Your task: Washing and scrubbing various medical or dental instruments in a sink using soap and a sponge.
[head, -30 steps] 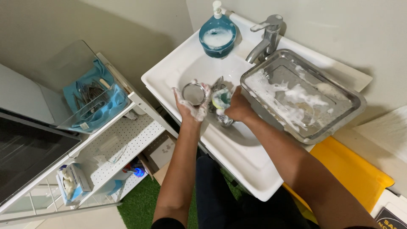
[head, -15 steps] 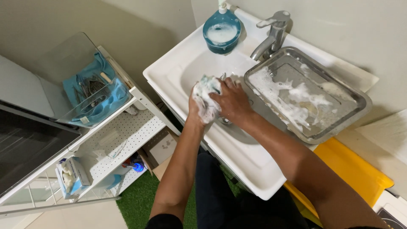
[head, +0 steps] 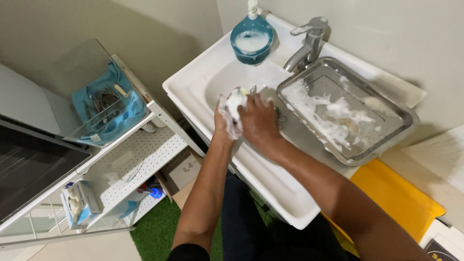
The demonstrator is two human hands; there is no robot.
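since the earlier frames both hands have closed together over the basin, so the small round metal cup that was plainly visible a second ago is now mostly wrapped in foam and fingers. the left hand (head: 226, 118) is curled around a small foam-covered object (head: 236, 99), holding it from the left side. the right hand (head: 258, 121) lies against it from the right, fingers bent over the top; whether it grips the object or a sponge cannot be told under the suds. both hands hover above the bowl of the white sink (head: 203, 79), just left of a steel tray (head: 391, 108) that sits across the sink's right part and holds soapy water. a metal tap (head: 307, 41) stands behind the tray, and a round blue soap dispenser (head: 251, 34) sits on the sink's back rim. to the left, a white shelf unit (head: 145, 150) carries a clear box with blue cloth and instruments (head: 104, 108).
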